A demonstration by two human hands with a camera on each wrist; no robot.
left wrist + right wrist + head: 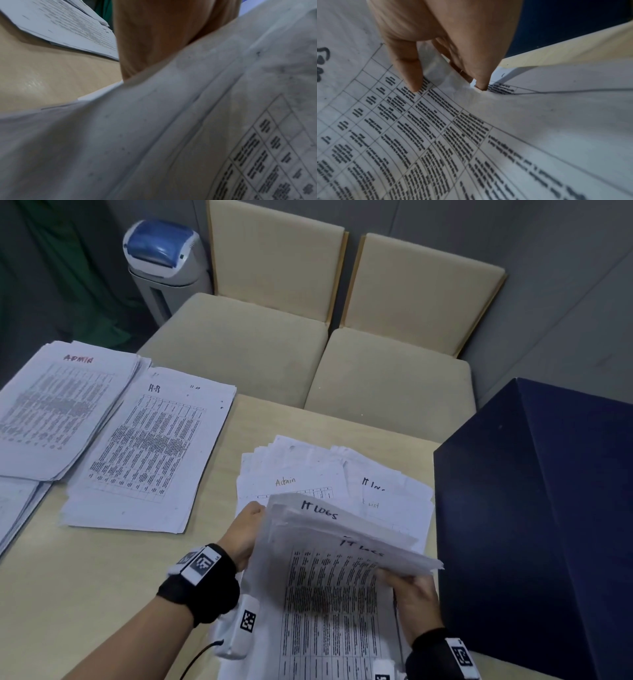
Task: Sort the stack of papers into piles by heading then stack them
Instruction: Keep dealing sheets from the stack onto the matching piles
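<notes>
Both hands are up off the counter (102, 577) with a sheaf of IT Logs sheets (342, 542) between them. The left hand (245, 530) grips the sheaf's left edge, fingers curled behind the paper. The right hand (412, 594) pinches the right edge, thumb (407, 70) on the printed table, other fingers under the sheet. Beneath lies the loose unsorted pile (301, 470), an Admin sheet showing. Farther left lie the H.R pile (150, 446) and the Admin pile (58, 405).

head view above table (102, 577), wrist views close, all sharing papers (329, 594)
</notes>
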